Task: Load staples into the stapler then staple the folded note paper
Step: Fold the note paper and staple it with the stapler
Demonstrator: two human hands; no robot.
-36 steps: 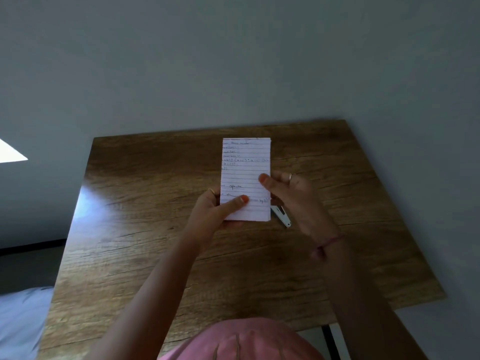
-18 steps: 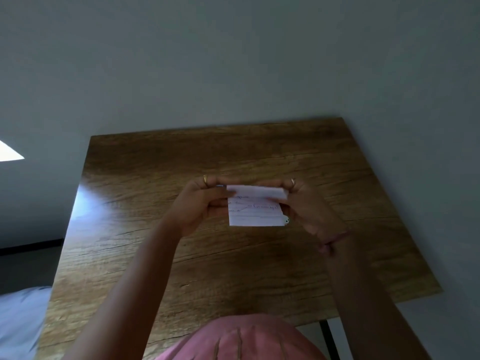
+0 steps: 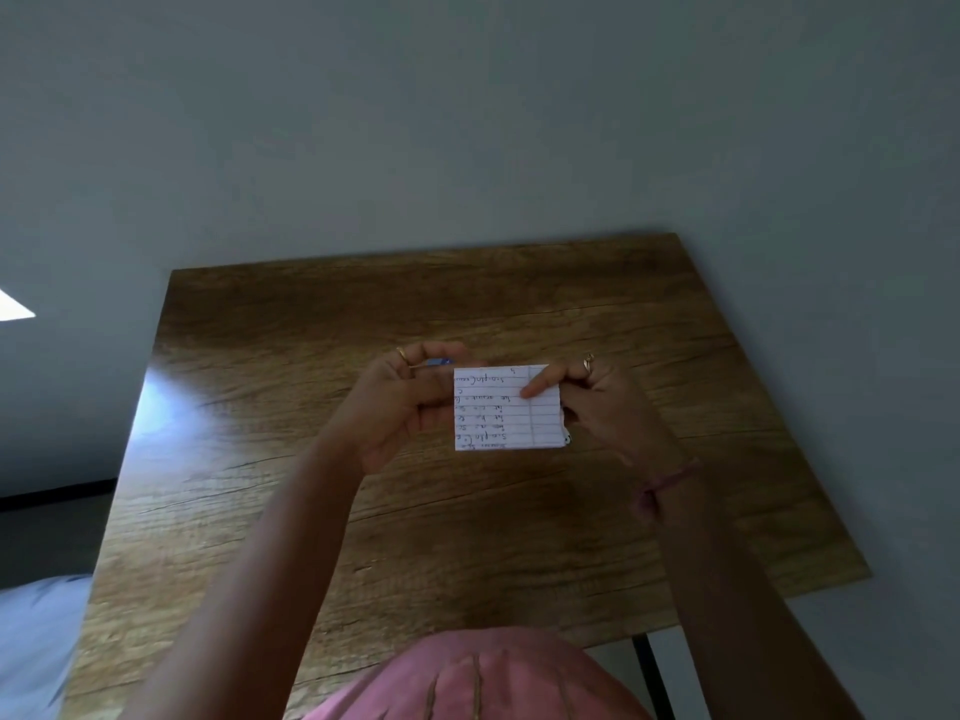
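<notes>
Left hand [image 3: 402, 407] has its fingers pinching the left edge of the folded note [image 3: 506, 407], held up over the wooden bench [image 3: 311, 511]. Right hand [image 3: 605, 407] pinches the right edge, thumb lying across the lined face.

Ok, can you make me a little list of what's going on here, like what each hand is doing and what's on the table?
paper: folded lined note paper with handwriting, held up above the table
left hand: left hand grips the paper's left edge
right hand: right hand grips the right edge, one finger across the front
rings: one on each hand
table: wooden table
stapler: mostly hidden; only a tiny bit may peek out behind the paper's lower right corner
</notes>
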